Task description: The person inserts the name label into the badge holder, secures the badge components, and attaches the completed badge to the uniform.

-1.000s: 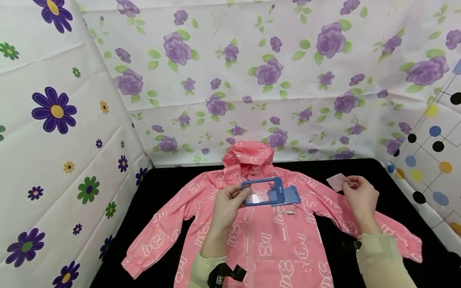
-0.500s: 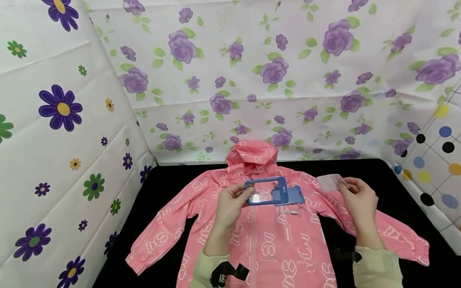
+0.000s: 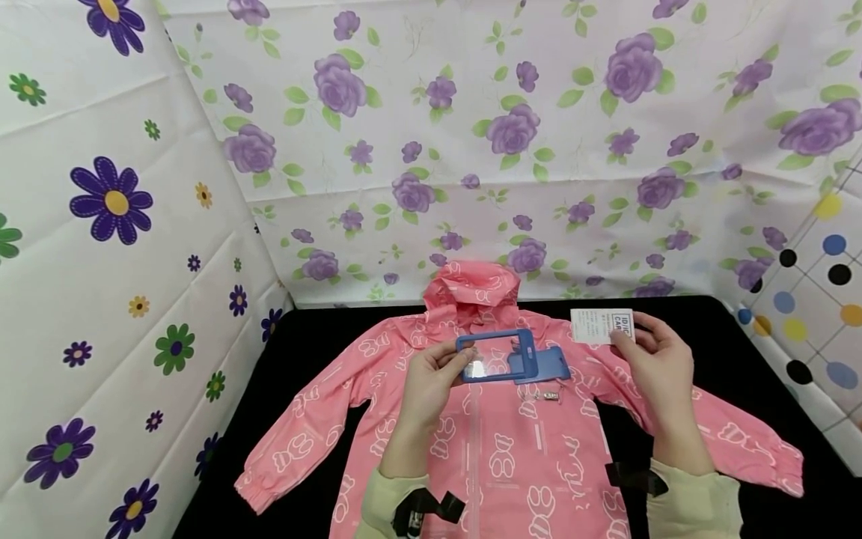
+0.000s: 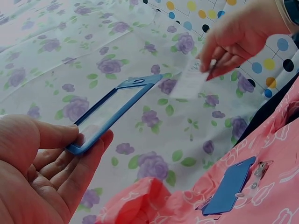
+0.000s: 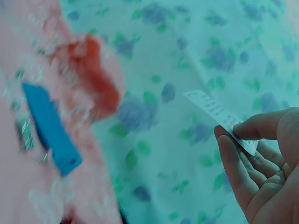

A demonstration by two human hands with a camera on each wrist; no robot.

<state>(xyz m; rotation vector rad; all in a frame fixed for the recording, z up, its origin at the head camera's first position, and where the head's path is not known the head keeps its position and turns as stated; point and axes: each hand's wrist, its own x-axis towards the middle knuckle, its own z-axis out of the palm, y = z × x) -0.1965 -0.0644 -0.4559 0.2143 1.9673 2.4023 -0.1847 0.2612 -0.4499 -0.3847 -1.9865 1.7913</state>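
My left hand [image 3: 431, 378] pinches one end of a blue card holder frame [image 3: 530, 358] with a clear window, held above a pink hooded jacket [image 3: 498, 449]. In the right hand [image 3: 660, 367], a white printed card [image 3: 592, 326] with "ID/IC CARD" lettering is pinched between thumb and fingers. The card is to the right of the frame and apart from it. A flat blue holder piece [image 3: 554, 364] lies on the jacket's chest, partly behind the frame in the head view; the left wrist view shows the blue piece [image 4: 229, 186] whole, beside a small metal clip [image 4: 261, 170].
The jacket lies spread with its sleeves out on a black table surface [image 3: 323, 329]. Behind stands a flower-patterned cloth wall [image 3: 404, 150], with another flowered wall [image 3: 135, 299] at left and a dotted wall [image 3: 815, 299] at right.
The right hand has moved left and slightly up, turning the card so its printed side faces the head camera. The left hand keeps the frame nearly still above the jacket.
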